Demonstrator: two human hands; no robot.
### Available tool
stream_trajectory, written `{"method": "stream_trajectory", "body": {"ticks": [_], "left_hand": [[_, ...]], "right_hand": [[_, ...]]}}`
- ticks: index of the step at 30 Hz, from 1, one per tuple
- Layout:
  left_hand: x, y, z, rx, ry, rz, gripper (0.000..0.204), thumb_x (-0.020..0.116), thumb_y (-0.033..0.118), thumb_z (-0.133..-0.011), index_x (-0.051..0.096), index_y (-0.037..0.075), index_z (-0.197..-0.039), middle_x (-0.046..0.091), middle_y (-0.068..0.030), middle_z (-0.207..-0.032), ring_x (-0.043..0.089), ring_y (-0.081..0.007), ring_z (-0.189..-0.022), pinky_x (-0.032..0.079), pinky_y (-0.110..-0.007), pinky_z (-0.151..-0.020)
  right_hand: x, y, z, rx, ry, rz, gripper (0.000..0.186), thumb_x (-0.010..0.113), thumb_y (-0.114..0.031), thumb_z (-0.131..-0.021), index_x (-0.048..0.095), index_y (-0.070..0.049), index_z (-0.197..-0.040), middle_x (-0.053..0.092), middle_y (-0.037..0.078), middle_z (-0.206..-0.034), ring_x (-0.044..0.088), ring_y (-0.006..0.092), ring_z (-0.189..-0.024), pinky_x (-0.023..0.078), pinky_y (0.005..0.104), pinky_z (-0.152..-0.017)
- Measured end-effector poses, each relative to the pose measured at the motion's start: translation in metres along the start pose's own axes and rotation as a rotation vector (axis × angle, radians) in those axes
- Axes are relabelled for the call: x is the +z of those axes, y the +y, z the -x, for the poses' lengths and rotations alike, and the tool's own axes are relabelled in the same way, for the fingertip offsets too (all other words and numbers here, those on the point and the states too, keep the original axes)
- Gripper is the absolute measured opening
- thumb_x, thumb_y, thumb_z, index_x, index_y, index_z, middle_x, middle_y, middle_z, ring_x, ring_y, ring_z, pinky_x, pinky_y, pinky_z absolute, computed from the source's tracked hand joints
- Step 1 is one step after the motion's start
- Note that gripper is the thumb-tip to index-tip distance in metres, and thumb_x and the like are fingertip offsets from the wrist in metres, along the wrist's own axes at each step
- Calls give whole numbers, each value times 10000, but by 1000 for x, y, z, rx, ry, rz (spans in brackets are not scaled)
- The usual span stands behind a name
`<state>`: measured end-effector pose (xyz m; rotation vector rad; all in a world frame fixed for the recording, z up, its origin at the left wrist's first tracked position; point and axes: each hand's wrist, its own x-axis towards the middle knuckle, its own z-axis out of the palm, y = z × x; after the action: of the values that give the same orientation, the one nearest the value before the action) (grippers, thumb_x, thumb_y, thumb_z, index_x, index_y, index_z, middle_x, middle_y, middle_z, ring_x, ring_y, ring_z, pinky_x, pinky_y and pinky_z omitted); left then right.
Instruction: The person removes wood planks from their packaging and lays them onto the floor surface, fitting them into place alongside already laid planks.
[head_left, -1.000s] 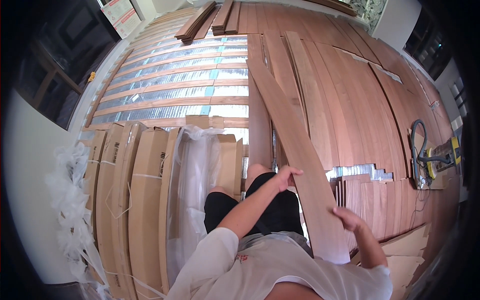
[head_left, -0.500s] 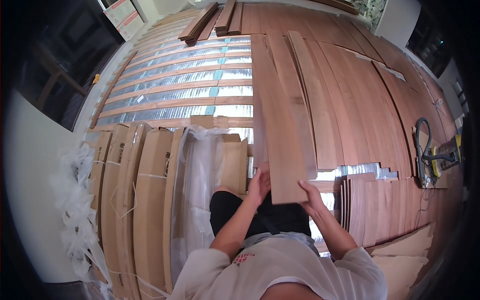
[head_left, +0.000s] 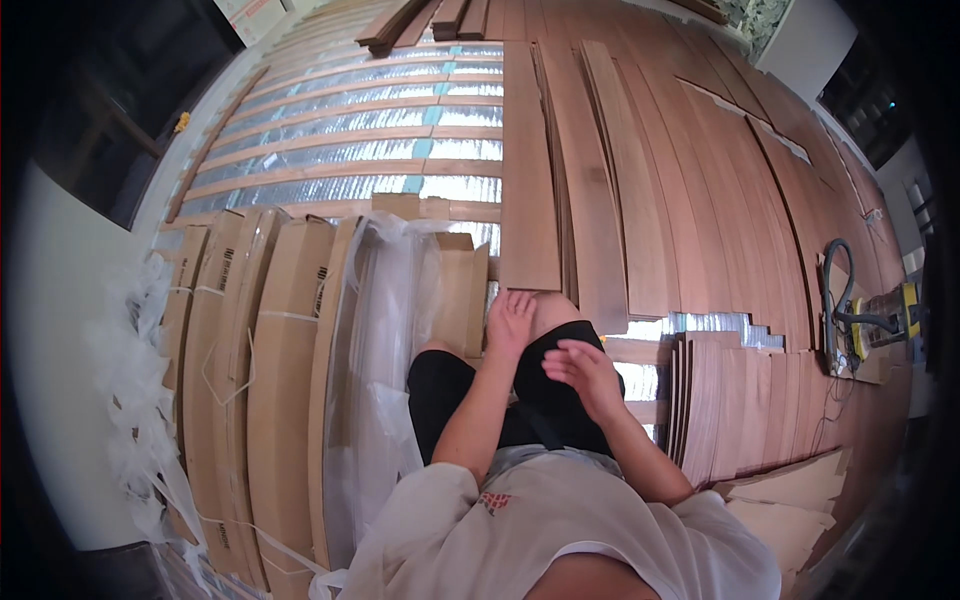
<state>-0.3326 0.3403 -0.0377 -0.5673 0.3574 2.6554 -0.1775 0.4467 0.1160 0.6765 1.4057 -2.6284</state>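
Observation:
My left hand [head_left: 513, 318] is at the near end of a long brown plank [head_left: 529, 170], just above my bent knee [head_left: 550, 310], fingers loosely spread and apparently holding nothing; whether it touches the plank's end is unclear. My right hand [head_left: 585, 372] hangs open over my dark shorts, fingers apart and empty, a little right of and below the left. More loose planks [head_left: 590, 200] lie alongside that plank. An opened cardboard carton [head_left: 450, 300] with clear plastic wrap [head_left: 385, 340] is beside my left leg.
Several long cartons [head_left: 285, 400] and crumpled plastic [head_left: 140, 400] line the left. Foil underlay with battens [head_left: 330, 140] spans the upper left. Laid boards [head_left: 720, 200] fill the right, with a yellow machine and hose [head_left: 880, 320], short stacked boards [head_left: 750, 400] and cardboard sheets [head_left: 790, 485]. Plank stacks [head_left: 390, 25] lie farther off.
The plank I held has moved forward and now lies among the others, its end near my knee. Both hands have let it go; the right has drawn back to my shorts.

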Motion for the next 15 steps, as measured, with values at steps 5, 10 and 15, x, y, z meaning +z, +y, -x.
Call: {"method": "stream_trajectory", "body": {"ticks": [5, 10, 15], "left_hand": [[-61, 1, -68, -23, 134, -86, 290, 630, 210, -872, 526, 31, -1075, 520, -88, -1142, 453, -257, -1183, 362, -427, -1057], [-88, -25, -102, -114, 76, -78, 228, 608, 149, -839, 525, 47, -1025, 539, -81, -1095, 500, -237, -1081, 403, -374, -986], [-116, -41, -121, -96, 115, -49, 203, 622, 140, -827, 552, 59, -1000, 572, -79, -1044, 534, -226, -1011, 430, -362, -942]], "right_hand": [[-62, -2, 77, -141, 361, 130, 306, 538, -211, -980, 564, 51, -1136, 664, 181, -950, 678, 253, -839, 566, 350, -782], [-136, 8, 128, -148, 599, 107, 235, 552, -179, -978, 588, 15, -1106, 672, 140, -923, 674, 222, -820, 564, 323, -751], [-155, 38, 147, -73, 663, 215, 205, 562, -188, -980, 595, -8, -1073, 685, 138, -903, 678, 215, -763, 575, 320, -703]]}}
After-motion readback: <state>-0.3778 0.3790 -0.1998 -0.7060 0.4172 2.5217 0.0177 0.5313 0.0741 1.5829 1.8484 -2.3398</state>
